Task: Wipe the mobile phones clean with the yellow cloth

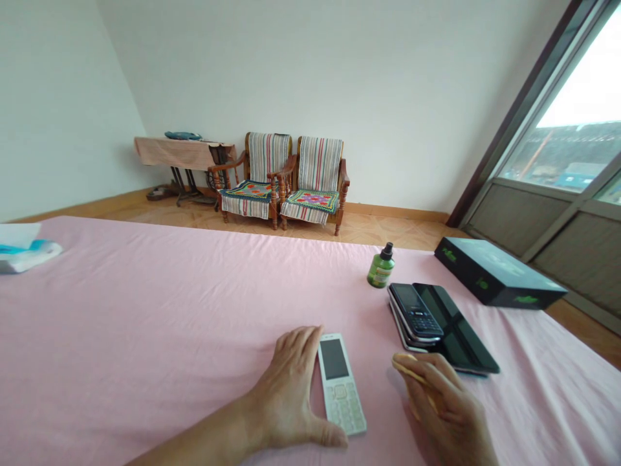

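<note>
A white keypad phone (341,385) lies face up on the pink cloth (194,310). My left hand (295,388) is at its left side, fingertips at the top left edge and thumb by the bottom edge. My right hand (441,401) is closed on a thin yellowish-tan item (410,367), mostly hidden by the fingers, to the right of the white phone. Beyond that hand, a dark keypad phone (416,312) rests on top of a small stack beside a black tablet (456,327).
A green bottle (381,266) with a black cap stands behind the phones. At the right lies a black box (499,272). A tissue pack (29,249) sits at the far left. Past the cloth's edge are two wooden chairs (313,168) and a covered sewing table (169,152).
</note>
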`<state>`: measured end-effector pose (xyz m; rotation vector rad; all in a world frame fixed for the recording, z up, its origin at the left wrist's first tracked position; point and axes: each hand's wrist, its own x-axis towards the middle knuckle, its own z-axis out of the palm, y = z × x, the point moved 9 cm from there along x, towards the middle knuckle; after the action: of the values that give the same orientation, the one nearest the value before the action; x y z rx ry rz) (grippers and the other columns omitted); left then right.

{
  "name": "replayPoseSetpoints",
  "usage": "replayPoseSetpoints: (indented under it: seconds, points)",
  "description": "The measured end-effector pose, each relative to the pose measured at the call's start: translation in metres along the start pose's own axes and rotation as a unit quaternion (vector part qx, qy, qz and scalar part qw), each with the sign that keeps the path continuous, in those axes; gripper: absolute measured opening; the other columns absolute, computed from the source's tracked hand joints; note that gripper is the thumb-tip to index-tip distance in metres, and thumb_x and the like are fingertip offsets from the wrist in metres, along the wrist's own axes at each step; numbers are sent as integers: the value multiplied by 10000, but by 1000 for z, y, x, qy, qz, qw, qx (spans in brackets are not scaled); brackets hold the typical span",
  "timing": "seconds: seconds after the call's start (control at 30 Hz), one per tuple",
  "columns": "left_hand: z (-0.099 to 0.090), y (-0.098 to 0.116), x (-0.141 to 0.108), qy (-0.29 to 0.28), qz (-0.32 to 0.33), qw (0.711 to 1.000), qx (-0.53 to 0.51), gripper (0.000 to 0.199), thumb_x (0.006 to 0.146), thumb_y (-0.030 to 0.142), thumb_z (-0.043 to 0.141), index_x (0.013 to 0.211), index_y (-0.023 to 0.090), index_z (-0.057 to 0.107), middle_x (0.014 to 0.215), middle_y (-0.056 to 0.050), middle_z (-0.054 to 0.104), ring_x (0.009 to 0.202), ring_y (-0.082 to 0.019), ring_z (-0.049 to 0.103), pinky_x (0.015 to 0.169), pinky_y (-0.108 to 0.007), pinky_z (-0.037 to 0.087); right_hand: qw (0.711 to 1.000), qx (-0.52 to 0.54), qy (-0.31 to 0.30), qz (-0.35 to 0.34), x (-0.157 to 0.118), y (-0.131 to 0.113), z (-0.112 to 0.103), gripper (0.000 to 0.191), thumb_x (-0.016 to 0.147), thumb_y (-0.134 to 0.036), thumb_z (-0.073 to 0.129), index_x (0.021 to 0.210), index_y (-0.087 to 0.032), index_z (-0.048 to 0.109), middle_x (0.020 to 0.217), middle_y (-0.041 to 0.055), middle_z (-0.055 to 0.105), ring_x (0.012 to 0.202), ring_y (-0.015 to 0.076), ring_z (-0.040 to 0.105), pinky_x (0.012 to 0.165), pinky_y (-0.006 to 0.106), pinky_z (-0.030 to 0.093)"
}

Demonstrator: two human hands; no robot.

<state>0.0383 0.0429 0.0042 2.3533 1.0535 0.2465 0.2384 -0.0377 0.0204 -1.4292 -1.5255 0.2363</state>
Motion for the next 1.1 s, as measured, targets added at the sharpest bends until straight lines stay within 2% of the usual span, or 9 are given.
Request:
replayPoseSetpoints:
  seconds: [0.1,0.2,0.33,0.43,0.53,0.67,0.9,1.1]
  points:
    - [1,-2,1,16,1,1000,4,1289,464,708,750,1447,53,234,1467,-268,292,1353,-445,248,1109,-610,206,996,-6,-84,-29,10,-23,27,180,916,-181,496,990,-221,654,897,62,609,817,163,631,681,231,515]
    - [2,-6,-1,32,7,999,4,1308,461,718,745,1453,61,201,1469,-280,281,1353,-453,248,1099,-628,210,987,4,-156,-28,25,-41,57,231,923,-123,438,971,-209,647,859,48,599,802,161,606,695,253,491]
    - [3,-6,-5,51,31,998,1,1285,470,703,747,1449,78,199,1461,-274,300,1342,-464,269,1092,-649,207,986,-13,-168,-13,51,-46,83,208,896,-80,462,848,-178,639,823,44,585,774,173,583,689,279,458]
    - [0,-2,-4,56,26,998,-1,1211,463,688,747,1412,91,286,1420,-259,363,1306,-470,320,1076,-660,230,986,-19,-167,-11,63,-43,99,190,879,-64,490,833,-169,640,805,37,574,751,171,571,677,279,440]
    - [-5,4,-1,49,7,999,5,1138,445,666,749,1352,90,376,1360,-238,424,1258,-453,376,1073,-638,251,983,-2,-183,-30,63,-43,113,196,883,-58,496,836,-174,648,808,34,574,780,172,565,705,279,436]
    - [-9,6,0,42,-21,999,10,1087,436,649,747,1312,95,422,1318,-216,444,1221,-437,395,1065,-612,275,980,-2,-192,-49,55,-43,120,197,899,-72,496,846,-181,650,839,40,571,830,185,549,733,291,431]
    - [-9,6,1,26,-15,1000,7,1064,444,635,749,1306,99,428,1298,-202,452,1204,-420,402,1067,-602,263,979,-66,-189,-45,52,-36,109,236,872,0,467,825,-170,623,833,48,554,815,195,513,742,307,426]
    - [-13,11,3,37,2,999,1,993,445,627,758,1260,139,467,1243,-166,477,1158,-403,436,1049,-595,290,972,-82,-203,-84,54,-53,121,248,887,-11,442,828,-157,633,831,73,563,817,213,490,735,329,429]
